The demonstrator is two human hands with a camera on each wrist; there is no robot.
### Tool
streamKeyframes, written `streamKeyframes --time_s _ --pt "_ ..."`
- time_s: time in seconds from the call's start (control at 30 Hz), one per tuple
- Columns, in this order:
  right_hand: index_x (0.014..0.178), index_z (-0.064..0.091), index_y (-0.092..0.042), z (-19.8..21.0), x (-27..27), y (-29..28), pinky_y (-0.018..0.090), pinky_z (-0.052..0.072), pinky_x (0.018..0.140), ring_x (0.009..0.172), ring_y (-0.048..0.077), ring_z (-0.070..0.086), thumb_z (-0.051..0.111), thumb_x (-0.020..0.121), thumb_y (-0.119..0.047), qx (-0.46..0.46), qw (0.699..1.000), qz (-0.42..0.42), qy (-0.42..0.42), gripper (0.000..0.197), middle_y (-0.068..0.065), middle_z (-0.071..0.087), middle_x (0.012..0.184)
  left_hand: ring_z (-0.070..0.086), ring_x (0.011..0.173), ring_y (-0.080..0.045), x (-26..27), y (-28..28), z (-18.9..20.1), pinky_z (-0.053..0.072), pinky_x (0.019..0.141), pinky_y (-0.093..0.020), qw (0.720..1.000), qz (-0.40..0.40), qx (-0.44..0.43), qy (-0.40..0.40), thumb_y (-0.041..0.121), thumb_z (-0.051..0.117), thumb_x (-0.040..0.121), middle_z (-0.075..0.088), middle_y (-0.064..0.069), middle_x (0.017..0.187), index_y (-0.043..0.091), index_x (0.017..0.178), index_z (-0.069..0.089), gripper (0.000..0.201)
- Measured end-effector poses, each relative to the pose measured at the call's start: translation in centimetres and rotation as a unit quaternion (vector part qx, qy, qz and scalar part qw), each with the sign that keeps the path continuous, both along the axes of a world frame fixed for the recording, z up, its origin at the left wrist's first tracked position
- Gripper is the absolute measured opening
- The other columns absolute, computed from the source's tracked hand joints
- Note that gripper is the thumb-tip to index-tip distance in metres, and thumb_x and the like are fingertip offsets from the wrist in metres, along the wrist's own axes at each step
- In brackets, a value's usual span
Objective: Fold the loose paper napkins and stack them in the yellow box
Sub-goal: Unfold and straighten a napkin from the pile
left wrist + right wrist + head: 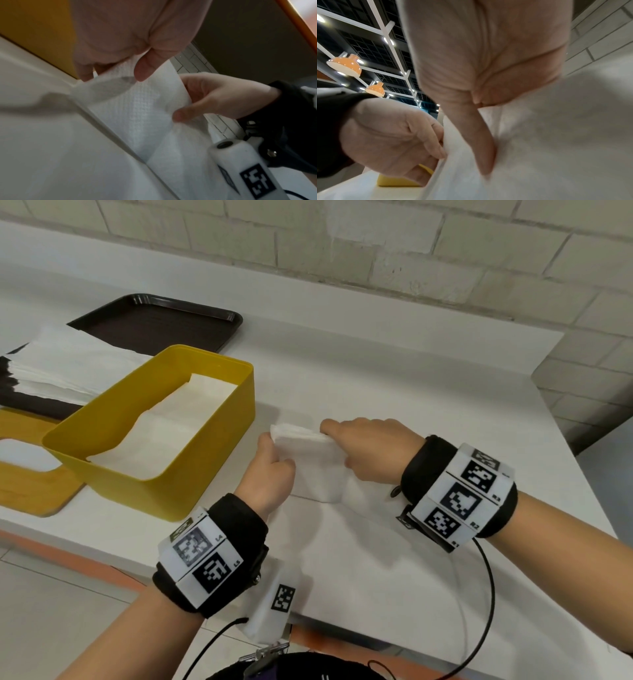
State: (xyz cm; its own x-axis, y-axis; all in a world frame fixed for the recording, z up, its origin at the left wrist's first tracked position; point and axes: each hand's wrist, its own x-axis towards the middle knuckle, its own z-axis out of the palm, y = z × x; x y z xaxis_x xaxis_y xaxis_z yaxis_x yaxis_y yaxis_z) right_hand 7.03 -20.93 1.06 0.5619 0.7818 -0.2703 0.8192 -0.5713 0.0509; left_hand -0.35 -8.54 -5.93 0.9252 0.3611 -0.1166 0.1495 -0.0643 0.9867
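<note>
Both hands' fingers (270, 453) pinch 1 napkin (308, 460) over white counter (394, 378), brick wall (411, 251) behind.

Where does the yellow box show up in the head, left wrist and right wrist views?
Head: yellow box sits left of centre on the table, napkins inside, just left of the left hand.
Left wrist: only a yellow wall at the upper left, behind the hand.
Right wrist: a small yellow corner low and left of centre, under the left hand.
Shared landmark: the white napkin held by both hands.
</note>
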Motion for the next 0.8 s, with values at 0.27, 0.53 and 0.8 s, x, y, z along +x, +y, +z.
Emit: streamKeyframes --time_s 0.27,0.53,0.8 --pt "0.122 0.037 -0.015 -0.4 0.5 -0.3 0.031 0.035 0.064 0.085 0.025 0.051 0.043 0.091 -0.007 -0.002 1.000 -0.006 0.004 0.033 0.007 0.053 0.107 0.045 0.082 0.000 0.0 -0.2 0.4 0.042 0.058 -0.002 0.999 0.037 -0.010 -0.008 -0.008 0.033 0.093 0.045 0.008 0.091 0.013 0.113 0.032 0.030" --pt "0.105 0.043 -0.013 1.2 2.0 -1.6 0.024 0.045 0.071 0.089 0.024 0.056 0.046 0.096 -0.016 0.269 0.942 -0.096 0.175 0.010 0.003 0.058 0.097 0.031 0.137 -0.020 0.2 -0.1 1.2 0.031 0.111 -0.044 0.997 0.076 -0.008 -0.015 0.050 0.065 0.074 0.032 0.001 0.148 0.024 0.147 0.003 0.099" --pt "0.113 0.039 -0.020 -0.4 1.7 0.1 0.046 0.043 0.100 0.112 0.021 0.055 0.038 0.098 -0.014 0.470 0.775 -0.209 0.368 0.016 0.004 0.055 0.122 0.055 0.116 -0.015 -0.6 0.0 3.9 0.051 0.093 -0.031 0.993 0.007 -0.020 -0.115 0.006 0.058 0.089 0.054 0.000 0.129 0.019 0.134 0.034 0.053"
